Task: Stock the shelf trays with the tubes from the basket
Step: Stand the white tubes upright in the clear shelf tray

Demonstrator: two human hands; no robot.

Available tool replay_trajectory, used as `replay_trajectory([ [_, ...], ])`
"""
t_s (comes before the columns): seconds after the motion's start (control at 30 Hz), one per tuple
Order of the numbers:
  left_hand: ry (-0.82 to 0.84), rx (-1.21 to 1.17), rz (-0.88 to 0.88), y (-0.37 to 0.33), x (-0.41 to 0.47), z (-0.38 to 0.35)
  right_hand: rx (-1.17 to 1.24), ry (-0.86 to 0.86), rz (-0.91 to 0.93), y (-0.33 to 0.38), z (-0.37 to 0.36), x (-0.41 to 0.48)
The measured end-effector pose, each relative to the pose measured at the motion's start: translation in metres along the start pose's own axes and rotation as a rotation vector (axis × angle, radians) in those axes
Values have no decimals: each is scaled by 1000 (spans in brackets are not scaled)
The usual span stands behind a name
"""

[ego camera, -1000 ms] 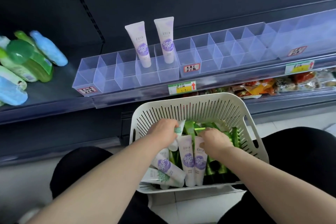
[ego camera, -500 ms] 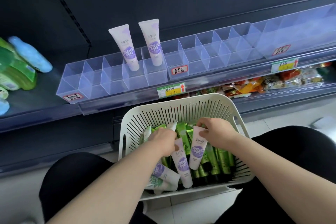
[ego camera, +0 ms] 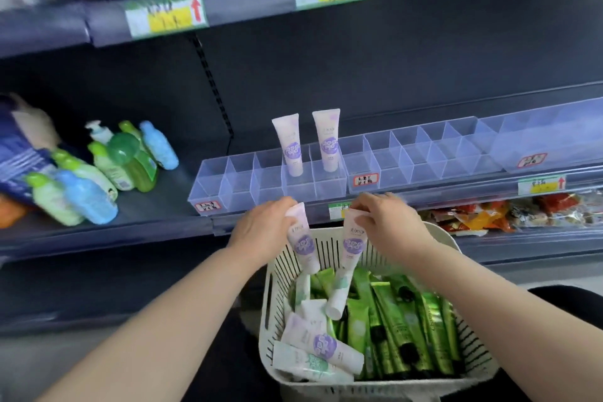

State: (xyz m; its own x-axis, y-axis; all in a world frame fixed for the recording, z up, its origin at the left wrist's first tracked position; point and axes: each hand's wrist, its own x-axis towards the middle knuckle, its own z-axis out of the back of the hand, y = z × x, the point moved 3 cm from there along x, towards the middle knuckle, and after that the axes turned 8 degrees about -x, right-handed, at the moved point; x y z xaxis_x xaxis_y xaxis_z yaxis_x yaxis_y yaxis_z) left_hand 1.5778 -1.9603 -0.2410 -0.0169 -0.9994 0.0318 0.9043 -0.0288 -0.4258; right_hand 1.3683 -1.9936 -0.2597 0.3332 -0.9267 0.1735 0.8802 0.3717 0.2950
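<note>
Left hand (ego camera: 261, 232) fingers (ego camera: 287, 206) pinch the crimped top of one purple-label tube (ego camera: 301, 240); right hand (ego camera: 388, 222) fingers (ego camera: 360, 206) pinch another tube (ego camera: 352, 243). Half a second ago both tubes were low in the white basket (ego camera: 434, 233); now lifted above its far rim, just below the clear shelf tray (ego camera: 241, 186). Long axes near vertical, caps down, lower ends splayed slightly apart. Two tubes (ego camera: 308, 142) stand in the tray, caps down.
</note>
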Motion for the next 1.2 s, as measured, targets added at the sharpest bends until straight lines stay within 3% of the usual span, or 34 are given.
replay_trajectory([
  [0.3,-471,-166,111,30,-9,101,-38,-228,132,84,47,53],
  [0.5,-584,-234,165,58,3,121,-156,-367,131,115,52,89],
  [0.9,-616,-197,163,96,68,141,-213,-393,140,152,35,186],
  [1.2,-410,-36,198,112,114,129,-409,-220,163,147,3,227],
])
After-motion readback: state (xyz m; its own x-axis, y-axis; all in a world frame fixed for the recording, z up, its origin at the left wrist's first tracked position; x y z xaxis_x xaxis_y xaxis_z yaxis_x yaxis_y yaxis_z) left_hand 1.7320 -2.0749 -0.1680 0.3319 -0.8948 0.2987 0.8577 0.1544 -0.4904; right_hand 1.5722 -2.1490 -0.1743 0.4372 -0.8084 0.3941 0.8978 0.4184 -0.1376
